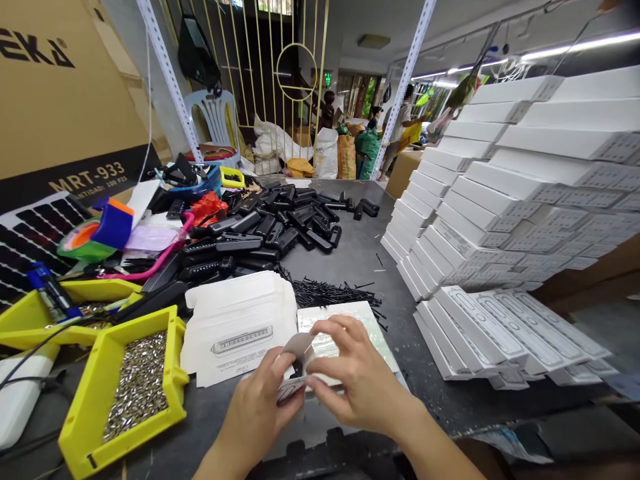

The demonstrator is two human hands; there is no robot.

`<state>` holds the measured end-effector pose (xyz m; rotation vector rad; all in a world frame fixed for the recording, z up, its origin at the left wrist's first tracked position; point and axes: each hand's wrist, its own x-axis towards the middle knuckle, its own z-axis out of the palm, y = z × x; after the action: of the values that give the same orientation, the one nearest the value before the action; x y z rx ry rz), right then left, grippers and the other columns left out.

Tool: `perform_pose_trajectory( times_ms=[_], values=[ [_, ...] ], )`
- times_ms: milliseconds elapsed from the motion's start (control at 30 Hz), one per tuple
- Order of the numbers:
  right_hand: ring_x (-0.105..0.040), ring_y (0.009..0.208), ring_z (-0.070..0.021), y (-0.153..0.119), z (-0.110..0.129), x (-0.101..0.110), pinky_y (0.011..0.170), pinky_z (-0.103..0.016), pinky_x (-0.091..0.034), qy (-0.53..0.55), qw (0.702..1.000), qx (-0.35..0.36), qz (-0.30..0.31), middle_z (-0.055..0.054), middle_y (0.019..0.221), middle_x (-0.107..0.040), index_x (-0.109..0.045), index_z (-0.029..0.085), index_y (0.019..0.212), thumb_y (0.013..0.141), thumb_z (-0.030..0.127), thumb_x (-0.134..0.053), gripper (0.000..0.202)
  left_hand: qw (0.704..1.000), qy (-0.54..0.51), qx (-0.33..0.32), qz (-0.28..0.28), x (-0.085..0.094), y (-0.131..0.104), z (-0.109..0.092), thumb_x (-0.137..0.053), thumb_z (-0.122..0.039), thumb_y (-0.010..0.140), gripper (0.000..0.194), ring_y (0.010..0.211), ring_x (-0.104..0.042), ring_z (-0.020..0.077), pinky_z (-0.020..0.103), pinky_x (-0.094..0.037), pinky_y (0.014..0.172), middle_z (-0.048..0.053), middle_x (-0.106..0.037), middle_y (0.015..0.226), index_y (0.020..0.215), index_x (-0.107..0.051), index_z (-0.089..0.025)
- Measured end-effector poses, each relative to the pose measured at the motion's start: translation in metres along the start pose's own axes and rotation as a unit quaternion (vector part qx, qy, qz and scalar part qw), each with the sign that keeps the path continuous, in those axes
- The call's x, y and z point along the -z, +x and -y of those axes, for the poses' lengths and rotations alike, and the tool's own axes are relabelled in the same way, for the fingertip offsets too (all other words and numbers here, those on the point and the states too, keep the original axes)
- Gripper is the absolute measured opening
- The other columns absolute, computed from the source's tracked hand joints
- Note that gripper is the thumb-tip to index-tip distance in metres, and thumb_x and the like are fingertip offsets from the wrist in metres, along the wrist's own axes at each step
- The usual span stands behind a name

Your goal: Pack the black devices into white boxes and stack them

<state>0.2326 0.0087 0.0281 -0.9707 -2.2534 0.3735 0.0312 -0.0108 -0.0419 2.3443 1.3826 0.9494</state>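
At the table's front edge, my left hand [267, 407] is closed round a small white box [299, 347] whose end flap stands up. Something dark shows inside its opening. My right hand [350, 373] has its thumb and fingers curved at the right side of the box, touching its end. Behind my hands lies a stack of flat printed cartons [240, 333] with a line drawing on top. Right of that stack are clear plastic packets on a pale sheet [367, 320]. A pile of thin black pieces [330, 293] lies just beyond.
Black plastic parts [280, 223] are heaped mid-table. Yellow bins [173, 373] at the left hold small metal pieces. Tall stacks of white boxes [475, 200] stand at the right, with more boxes [500, 333] lying before them. People are in the background.
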Motion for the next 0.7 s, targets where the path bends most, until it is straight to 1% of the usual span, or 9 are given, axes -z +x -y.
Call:
perform_pose_trajectory(
  times_ms=[100,200,267,333,400,500,600,633,700],
  values=[
    [-0.050,0.109,-0.0264,-0.003,-0.007,-0.010,0.094,-0.047,-0.043,0.126,0.990,-0.054,-0.031,-0.009,0.119,-0.053,-0.061,0.028,0.110,0.084,0.026,-0.059,0.026,0.998,-0.035,0.038,-0.027,0.002,0.000,-0.004,-0.057,-0.020,0.080,0.040,0.088,-0.063,0.0166,0.028,-0.052,0.074,0.004,-0.058,0.107,0.113,-0.037,-0.026],
    [-0.059,0.093,-0.0191,-0.005,-0.016,-0.038,0.081,-0.035,-0.052,0.339,0.927,-0.153,-0.054,-0.007,0.108,-0.058,-0.051,0.028,0.127,0.088,0.034,-0.057,0.040,0.992,-0.097,0.076,-0.006,0.001,0.001,-0.009,-0.060,-0.019,0.073,0.039,0.075,-0.063,0.0149,0.027,-0.051,0.069,0.000,-0.061,0.092,0.106,-0.039,-0.025],
    [-0.059,0.101,-0.0203,-0.005,-0.016,-0.057,0.087,-0.036,-0.050,0.405,0.904,-0.132,-0.032,-0.007,0.114,-0.060,-0.056,0.027,0.125,0.087,0.041,-0.058,0.041,0.981,-0.148,0.122,0.020,-0.002,0.003,-0.013,-0.060,-0.021,0.070,0.056,0.076,-0.066,0.0175,0.030,-0.053,0.068,0.003,-0.064,0.097,0.118,-0.033,-0.024],
    [-0.055,0.114,-0.0229,-0.005,-0.013,-0.069,0.099,-0.039,-0.043,0.413,0.906,-0.091,-0.034,-0.007,0.124,-0.059,-0.063,0.026,0.118,0.086,0.045,-0.058,0.038,0.966,-0.179,0.187,0.016,-0.003,0.006,-0.017,-0.062,-0.025,0.069,0.082,0.083,-0.067,0.0221,0.035,-0.053,0.072,0.009,-0.064,0.106,0.136,-0.015,-0.021],
    [-0.055,0.116,-0.0233,-0.003,-0.010,-0.073,0.100,-0.039,-0.042,0.418,0.903,-0.094,-0.036,-0.007,0.125,-0.059,-0.065,0.026,0.115,0.086,0.043,-0.058,0.034,0.955,-0.187,0.228,0.016,-0.002,0.009,-0.020,-0.062,-0.027,0.069,0.097,0.081,-0.068,0.0238,0.038,-0.053,0.072,0.011,-0.066,0.105,0.144,0.000,-0.021],
    [-0.061,0.108,-0.0215,-0.001,-0.007,-0.070,0.095,-0.038,-0.047,0.420,0.898,-0.122,-0.056,-0.006,0.115,-0.066,-0.066,0.027,0.115,0.090,0.036,-0.054,0.029,0.950,-0.201,0.234,0.035,0.002,0.011,-0.022,-0.060,-0.022,0.068,0.098,0.069,-0.068,0.0214,0.035,-0.054,0.065,0.008,-0.068,0.099,0.146,0.000,-0.023],
    [-0.055,0.117,-0.0224,-0.004,-0.007,-0.068,0.102,-0.040,-0.041,0.368,0.925,-0.047,-0.084,-0.005,0.125,-0.060,-0.063,0.029,0.119,0.089,0.037,-0.053,0.032,0.948,-0.216,0.231,0.038,0.001,0.010,-0.020,-0.061,-0.025,0.069,0.096,0.085,-0.068,0.0254,0.036,-0.055,0.070,0.012,-0.063,0.114,0.146,-0.004,-0.023],
    [-0.050,0.122,-0.0234,-0.008,-0.007,-0.070,0.106,-0.042,-0.036,0.344,0.935,-0.023,-0.080,-0.005,0.131,-0.056,-0.060,0.030,0.123,0.087,0.040,-0.056,0.038,0.948,-0.213,0.237,0.026,-0.001,0.010,-0.019,-0.062,-0.028,0.070,0.094,0.096,-0.066,0.0280,0.038,-0.055,0.074,0.014,-0.059,0.121,0.146,-0.005,-0.023],
    [-0.039,0.132,-0.0266,-0.019,-0.005,-0.077,0.111,-0.045,-0.028,0.308,0.949,-0.036,-0.058,-0.007,0.142,-0.043,-0.041,0.029,0.139,0.076,0.047,-0.067,0.071,0.945,-0.197,0.260,-0.027,-0.008,0.008,-0.016,-0.060,-0.039,0.075,0.088,0.116,-0.055,0.0321,0.042,-0.054,0.081,0.015,-0.047,0.136,0.145,-0.010,-0.024]
  ],
)
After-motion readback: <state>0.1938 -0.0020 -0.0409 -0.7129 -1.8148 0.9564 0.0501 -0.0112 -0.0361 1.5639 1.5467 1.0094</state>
